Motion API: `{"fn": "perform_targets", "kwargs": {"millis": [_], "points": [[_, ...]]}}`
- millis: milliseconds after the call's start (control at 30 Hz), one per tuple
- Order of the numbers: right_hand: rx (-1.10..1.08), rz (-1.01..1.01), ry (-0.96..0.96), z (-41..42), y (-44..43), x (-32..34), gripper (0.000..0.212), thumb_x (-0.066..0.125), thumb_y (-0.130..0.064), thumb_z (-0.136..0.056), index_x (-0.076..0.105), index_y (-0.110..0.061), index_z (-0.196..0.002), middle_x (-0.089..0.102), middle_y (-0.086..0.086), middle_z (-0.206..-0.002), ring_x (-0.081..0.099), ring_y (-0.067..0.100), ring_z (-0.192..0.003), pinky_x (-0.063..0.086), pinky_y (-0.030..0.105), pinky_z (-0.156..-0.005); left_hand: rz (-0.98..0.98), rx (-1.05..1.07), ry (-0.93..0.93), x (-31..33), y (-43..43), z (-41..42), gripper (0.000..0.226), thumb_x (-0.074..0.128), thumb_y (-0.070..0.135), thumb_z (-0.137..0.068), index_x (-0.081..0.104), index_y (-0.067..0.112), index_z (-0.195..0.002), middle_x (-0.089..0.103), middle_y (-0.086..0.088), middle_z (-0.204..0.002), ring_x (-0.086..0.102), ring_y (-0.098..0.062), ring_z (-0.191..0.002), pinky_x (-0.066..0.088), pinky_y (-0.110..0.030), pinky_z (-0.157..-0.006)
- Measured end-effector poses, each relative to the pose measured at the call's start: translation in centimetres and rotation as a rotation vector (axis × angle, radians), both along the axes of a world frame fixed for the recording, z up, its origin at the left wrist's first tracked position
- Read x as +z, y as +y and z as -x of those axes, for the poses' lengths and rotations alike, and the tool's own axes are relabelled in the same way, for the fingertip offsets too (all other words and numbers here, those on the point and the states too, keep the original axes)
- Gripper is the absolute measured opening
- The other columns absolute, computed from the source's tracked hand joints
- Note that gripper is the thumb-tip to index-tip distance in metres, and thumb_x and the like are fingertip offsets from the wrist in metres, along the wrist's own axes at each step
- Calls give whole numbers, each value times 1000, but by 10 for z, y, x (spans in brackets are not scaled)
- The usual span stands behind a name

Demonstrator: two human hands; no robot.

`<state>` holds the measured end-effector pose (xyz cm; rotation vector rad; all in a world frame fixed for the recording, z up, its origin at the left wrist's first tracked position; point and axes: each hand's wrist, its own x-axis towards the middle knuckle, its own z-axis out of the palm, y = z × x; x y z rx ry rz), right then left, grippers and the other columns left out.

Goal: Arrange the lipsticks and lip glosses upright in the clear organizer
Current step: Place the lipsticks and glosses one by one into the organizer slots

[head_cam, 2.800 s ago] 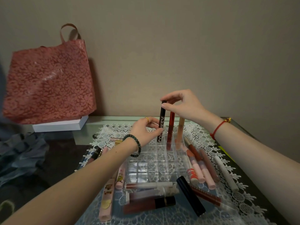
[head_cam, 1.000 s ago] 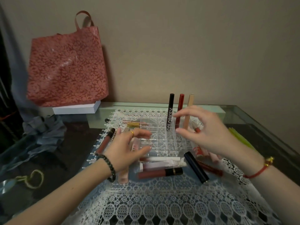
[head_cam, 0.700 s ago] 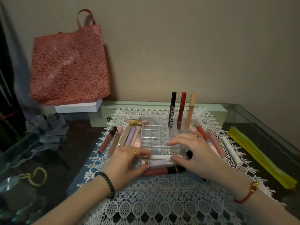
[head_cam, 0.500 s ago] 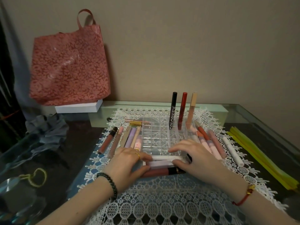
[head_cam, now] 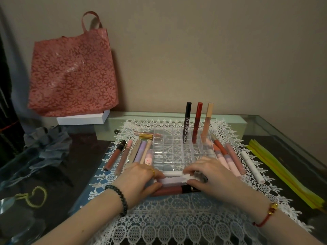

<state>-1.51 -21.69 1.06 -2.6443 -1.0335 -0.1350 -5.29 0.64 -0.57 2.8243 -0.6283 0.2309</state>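
on lace mat (head_cam: 177,225), organizer (head_cam: 177,147)

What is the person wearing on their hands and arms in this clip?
No sleeves show on either forearm. The left hand has a gold ring and a dark beaded bracelet at the wrist. The right hand wears a red cord bracelet with gold beads.
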Motion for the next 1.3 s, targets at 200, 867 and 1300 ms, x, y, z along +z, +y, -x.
{"fn": "perform_targets", "kwargs": {"millis": [200,867,1300], "points": [[0,-95,17,3,-3,9,32,58,-41,-82,56,-37,-114,54,-26,-104,42,-10,-98,24,7,-88,79,-49,-62,5,3,5,31,44,40,-89,57,31,-116,62,15,-110,54,-3,-103,34,-18,-96],[42,-520,155,-1,16,87,35,75,-22,-69,62,-32,-100,65,-8,-81,62,14,-74,55,37,-71,622,31,61,41,-18,-4,24,68,26,-75,57,40,-91,65,17,-85,58,5,-82,39,-2,-79],[-42,-706,96,-57,32,152,25,70,-11,-76,63,-11,-99,66,-3,-78,63,7,-63,51,15,-66,1001,12,78,81,-27,-79,19,72,13,-71,60,24,-81,67,8,-71,63,0,-56,51,-11,-59]]}}
